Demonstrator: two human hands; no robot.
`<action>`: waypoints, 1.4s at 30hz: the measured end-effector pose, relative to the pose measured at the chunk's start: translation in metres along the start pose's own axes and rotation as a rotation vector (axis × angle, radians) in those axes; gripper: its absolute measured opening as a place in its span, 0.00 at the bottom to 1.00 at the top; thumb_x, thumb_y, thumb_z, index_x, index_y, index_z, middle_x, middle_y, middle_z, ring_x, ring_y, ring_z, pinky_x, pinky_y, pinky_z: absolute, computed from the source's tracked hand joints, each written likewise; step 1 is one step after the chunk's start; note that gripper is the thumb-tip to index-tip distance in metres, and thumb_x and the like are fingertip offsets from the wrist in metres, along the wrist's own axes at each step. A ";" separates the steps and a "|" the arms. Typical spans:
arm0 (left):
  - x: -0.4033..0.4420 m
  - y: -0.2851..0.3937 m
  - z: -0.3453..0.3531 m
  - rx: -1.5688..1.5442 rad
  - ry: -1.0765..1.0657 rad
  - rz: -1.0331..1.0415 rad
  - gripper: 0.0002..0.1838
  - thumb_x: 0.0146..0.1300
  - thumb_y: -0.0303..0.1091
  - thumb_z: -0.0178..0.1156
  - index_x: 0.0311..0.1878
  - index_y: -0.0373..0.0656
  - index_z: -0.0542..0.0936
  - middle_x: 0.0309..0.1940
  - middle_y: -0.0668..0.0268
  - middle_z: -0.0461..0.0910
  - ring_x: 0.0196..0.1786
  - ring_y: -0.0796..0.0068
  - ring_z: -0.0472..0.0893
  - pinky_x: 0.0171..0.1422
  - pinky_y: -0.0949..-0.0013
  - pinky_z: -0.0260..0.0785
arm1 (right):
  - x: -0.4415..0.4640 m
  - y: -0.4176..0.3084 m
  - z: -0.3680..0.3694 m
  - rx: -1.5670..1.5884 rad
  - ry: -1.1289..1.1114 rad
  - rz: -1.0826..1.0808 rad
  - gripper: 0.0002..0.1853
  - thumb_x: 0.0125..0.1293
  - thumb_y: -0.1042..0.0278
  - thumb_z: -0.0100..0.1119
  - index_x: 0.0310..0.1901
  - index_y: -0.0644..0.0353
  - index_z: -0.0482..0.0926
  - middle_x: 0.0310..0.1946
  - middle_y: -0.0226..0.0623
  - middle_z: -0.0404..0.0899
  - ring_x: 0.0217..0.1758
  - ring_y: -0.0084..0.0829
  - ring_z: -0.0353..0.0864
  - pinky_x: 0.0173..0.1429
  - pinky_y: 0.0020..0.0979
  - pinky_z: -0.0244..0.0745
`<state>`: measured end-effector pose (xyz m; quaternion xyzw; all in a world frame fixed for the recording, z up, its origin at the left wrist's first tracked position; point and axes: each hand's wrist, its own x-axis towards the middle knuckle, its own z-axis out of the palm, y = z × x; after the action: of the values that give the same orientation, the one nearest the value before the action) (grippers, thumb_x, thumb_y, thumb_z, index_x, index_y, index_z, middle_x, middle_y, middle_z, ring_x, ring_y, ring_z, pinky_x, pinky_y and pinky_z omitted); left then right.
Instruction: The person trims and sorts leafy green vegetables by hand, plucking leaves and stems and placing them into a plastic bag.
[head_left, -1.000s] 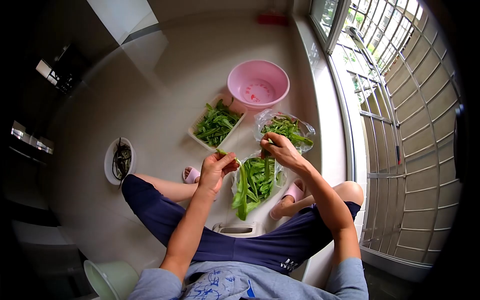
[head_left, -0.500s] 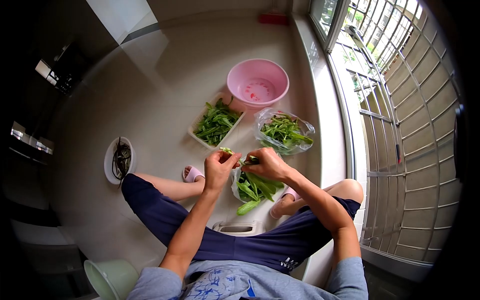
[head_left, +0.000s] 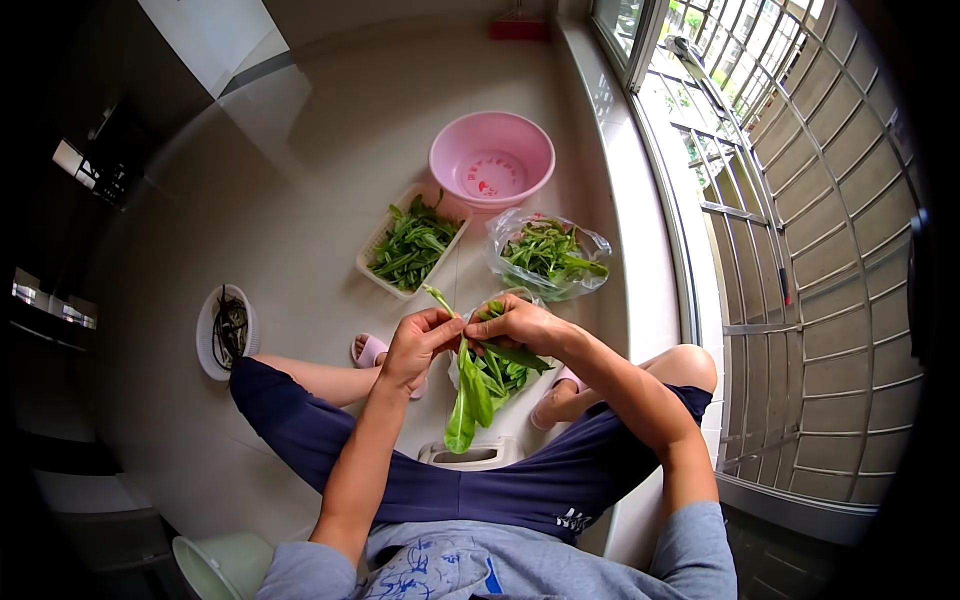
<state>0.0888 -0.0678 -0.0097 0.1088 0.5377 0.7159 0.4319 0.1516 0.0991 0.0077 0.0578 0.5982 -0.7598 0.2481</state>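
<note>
My left hand point(head_left: 419, 342) pinches a leafy green stalk point(head_left: 463, 408), its pale stem end sticking up past the fingers and its long leaves hanging down. My right hand point(head_left: 518, 326) is closed beside it, fingertips meeting the left ones, with green leaves point(head_left: 519, 354) showing under the palm. Just below both hands, more leafy greens point(head_left: 506, 373) lie between my feet in a plastic bag, partly hidden by the hands. Ahead are a white basket point(head_left: 405, 292) full of cut greens and a clear plastic bag point(head_left: 592, 283) of greens.
A pink basin point(head_left: 491, 160) stands behind the basket. On the left is a white bowl point(head_left: 207, 340) of dark, stringy strands. A pale green bucket point(head_left: 222, 566) sits at lower left, a plastic stool point(head_left: 470, 455) between my legs. A window sill and metal grille point(head_left: 770, 330) run along the right.
The stalk in my left hand now hangs with long leaves downward and its stem upward. My hands have drawn together. The whole view has shifted slightly.
</note>
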 end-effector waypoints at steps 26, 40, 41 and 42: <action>-0.003 0.006 -0.002 0.222 0.284 0.321 0.04 0.51 0.27 0.57 0.25 0.37 0.73 0.18 0.70 0.73 0.21 0.85 0.71 0.27 0.82 0.63 | 0.011 0.011 0.004 -0.118 0.150 -0.158 0.12 0.53 0.60 0.55 0.29 0.61 0.71 0.20 0.26 0.69 0.20 0.15 0.64 0.24 0.17 0.60; 0.002 0.007 0.005 0.235 0.124 0.083 0.06 0.52 0.29 0.56 0.27 0.36 0.72 0.19 0.67 0.73 0.19 0.83 0.70 0.24 0.82 0.63 | 0.004 0.004 0.010 -0.448 0.078 -0.317 0.12 0.53 0.63 0.56 0.32 0.64 0.77 0.18 0.26 0.72 0.21 0.17 0.65 0.26 0.22 0.62; 0.002 0.007 0.004 0.198 0.109 0.062 0.06 0.53 0.29 0.55 0.27 0.36 0.72 0.19 0.67 0.73 0.19 0.83 0.70 0.24 0.81 0.63 | 0.002 0.003 0.010 -0.445 0.083 -0.316 0.12 0.53 0.63 0.56 0.32 0.64 0.77 0.18 0.26 0.72 0.21 0.17 0.65 0.26 0.22 0.62; 0.003 0.006 0.003 0.194 0.100 0.058 0.05 0.53 0.28 0.54 0.28 0.36 0.72 0.19 0.67 0.73 0.20 0.82 0.71 0.24 0.80 0.63 | -0.001 -0.004 0.010 -0.360 0.039 -0.213 0.11 0.54 0.63 0.55 0.33 0.63 0.77 0.17 0.24 0.70 0.20 0.15 0.63 0.24 0.20 0.58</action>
<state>0.0858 -0.0642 -0.0044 0.1300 0.6219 0.6772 0.3710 0.1527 0.0910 0.0137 -0.0365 0.7318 -0.6611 0.1612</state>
